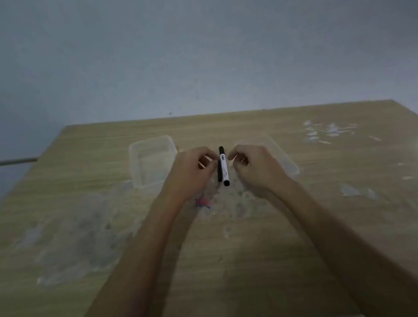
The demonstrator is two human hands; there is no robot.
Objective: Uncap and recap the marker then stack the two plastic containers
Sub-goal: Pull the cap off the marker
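Head view: both hands, left [191, 171] and right [254, 165], are flanking the marker [224, 165] mid-tabletop for uncapping; whether either is gripping it, I cannot tell.

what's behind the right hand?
A clear plastic container on the wooden table, its near-left part covered by the right hand. Whether anything sits inside it cannot be told.

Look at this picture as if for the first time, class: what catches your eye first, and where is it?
The eye lands on the black-and-white marker, pointing away from the viewer at the centre of the wooden table, between the left hand and the right hand; whether they touch it is unclear. Next come two clear plastic containers: the left container beyond the left hand, and the right container, partly hidden by the right hand.
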